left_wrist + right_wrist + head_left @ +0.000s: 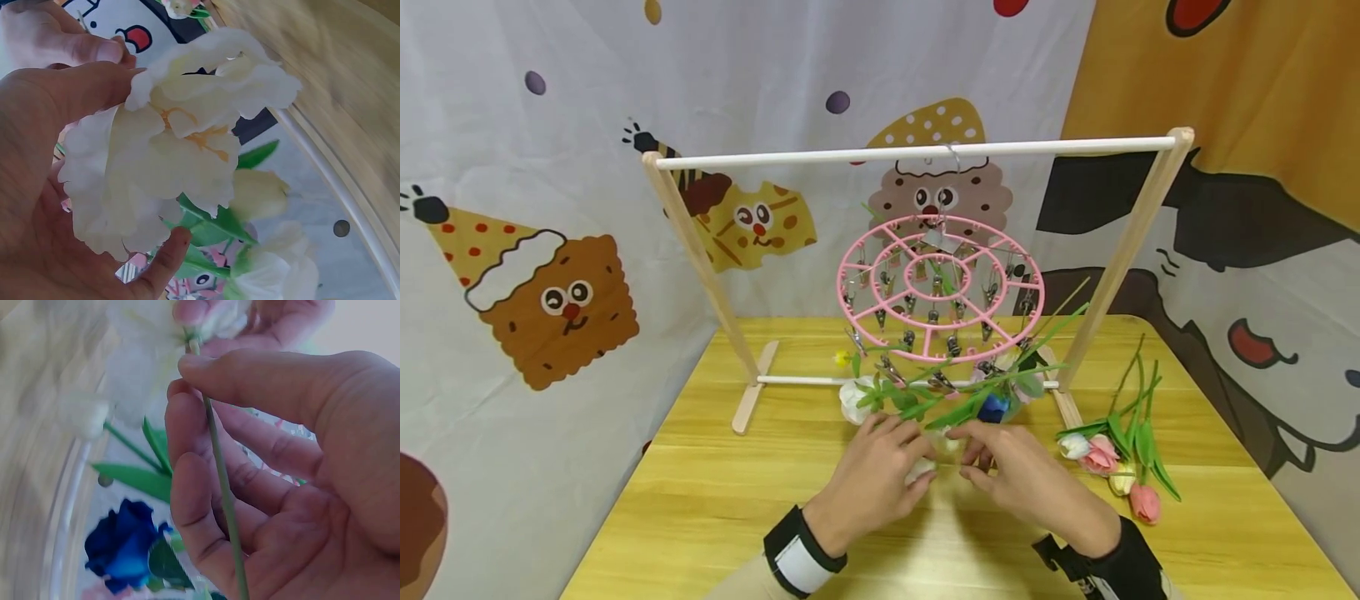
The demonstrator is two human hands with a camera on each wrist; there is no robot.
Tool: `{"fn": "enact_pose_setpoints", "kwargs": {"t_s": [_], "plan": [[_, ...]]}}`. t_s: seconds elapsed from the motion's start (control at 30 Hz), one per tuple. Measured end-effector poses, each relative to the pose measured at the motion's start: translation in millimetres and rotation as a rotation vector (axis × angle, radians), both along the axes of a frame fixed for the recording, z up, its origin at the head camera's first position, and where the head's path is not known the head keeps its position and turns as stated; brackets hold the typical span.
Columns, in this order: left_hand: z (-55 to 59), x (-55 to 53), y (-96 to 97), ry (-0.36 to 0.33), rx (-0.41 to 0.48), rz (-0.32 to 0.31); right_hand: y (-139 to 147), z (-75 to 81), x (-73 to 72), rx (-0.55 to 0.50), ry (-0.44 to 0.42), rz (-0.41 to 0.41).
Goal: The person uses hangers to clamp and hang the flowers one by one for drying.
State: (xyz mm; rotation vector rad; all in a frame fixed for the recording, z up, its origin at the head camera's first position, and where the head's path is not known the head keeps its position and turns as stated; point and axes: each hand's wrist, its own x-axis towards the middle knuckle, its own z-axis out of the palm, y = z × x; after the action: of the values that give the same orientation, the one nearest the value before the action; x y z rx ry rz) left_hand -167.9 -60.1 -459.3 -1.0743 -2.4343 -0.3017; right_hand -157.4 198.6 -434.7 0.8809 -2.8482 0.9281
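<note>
My left hand (880,471) holds a white artificial flower (153,153) with ruffled petals and a yellow-orange centre; the thumb presses near its base in the left wrist view. To its right, my right hand (1030,475) pinches a thin green flower stem (220,462) between thumb and fingers. The stem's upper end meets the underside of the white flower; whether it is fixed there I cannot tell. Just beyond both hands hangs a pink round clip hanger (927,342), with artificial flowers lying across its lower clips, among them a blue rose (125,547) and a white flower (855,400).
A wooden rack with a white top bar (790,157) carries the hanger. Several loose tulips (1101,454) lie on the wooden table (685,500) at the right. A cartoon-print cloth (737,75) covers the back.
</note>
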Motion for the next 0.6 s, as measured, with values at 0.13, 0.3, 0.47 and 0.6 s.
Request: {"fn": "enact_pose_setpoints", "kwargs": {"t_s": [0.13,0.3,0.47,0.6], "plan": [[-2.8,-1.6,-7.1,-0.016,0.018,0.007,9,4.4,2.6,0.019,0.035,-0.026],[-5.5,-2.2,-19.6,-0.033,0.048,0.02,21,10.2,7.6,0.032,0.077,-0.102],[-7.0,-4.6,-33.5,-0.062,0.092,0.033,35,14.0,11.1,-0.006,0.179,-0.174],[-7.5,-7.6,-42.2,-0.046,0.132,0.04,44,13.8,10.4,-0.057,0.306,-0.248]]}}
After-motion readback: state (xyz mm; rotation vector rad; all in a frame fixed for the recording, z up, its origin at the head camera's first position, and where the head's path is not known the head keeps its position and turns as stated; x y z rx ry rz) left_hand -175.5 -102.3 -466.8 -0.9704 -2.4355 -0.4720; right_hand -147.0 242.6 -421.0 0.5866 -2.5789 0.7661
